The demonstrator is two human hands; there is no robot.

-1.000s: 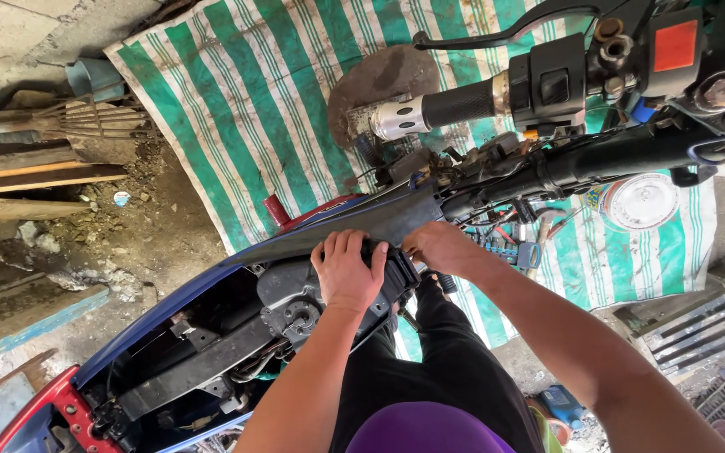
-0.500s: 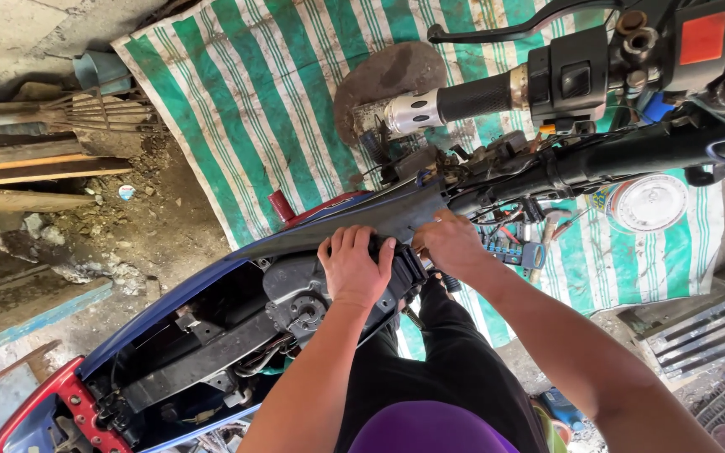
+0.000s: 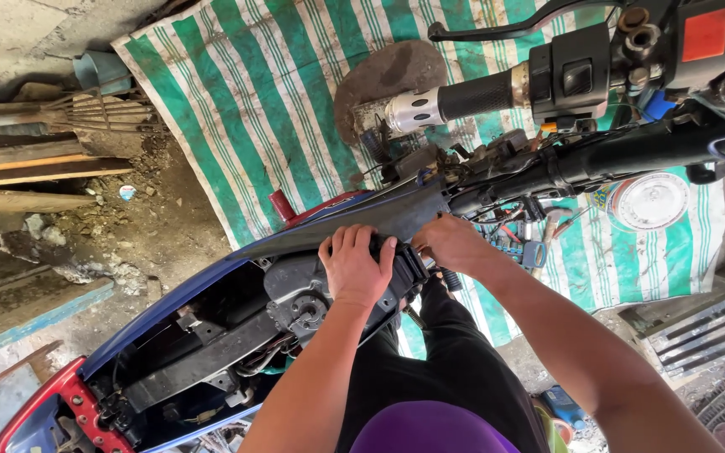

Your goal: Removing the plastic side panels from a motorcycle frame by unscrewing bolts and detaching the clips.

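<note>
1. Wooden planks (image 3: 35, 172) lie on the dirt ground at the far left, beside a rake head (image 3: 106, 113).
2. A green-and-white striped tarp (image 3: 245, 109) is spread over the ground, and a brown cap-like lump (image 3: 388, 75) rests near its upper middle.
3. A stripped motorbike frame (image 3: 186, 361) runs from the red tail (image 3: 39, 411) at the lower left up toward the handlebar at the upper right, standing over the tarp's lower edge.
4. The left hand (image 3: 356, 267) lies palm down, fingers curled over a black part (image 3: 396, 268) in the middle of the frame, gripping its top edge.
5. A grey engine housing (image 3: 299, 302) sits just below that hand.
6. The right hand (image 3: 449, 243) is closed on the right end of the same black part, under the dark panel (image 3: 371, 220).
7. The handlebar grip (image 3: 476, 94) and switch box (image 3: 572, 75) stick out above.
8. A round white cover (image 3: 652, 201) lies near the tarp's right edge.
</note>
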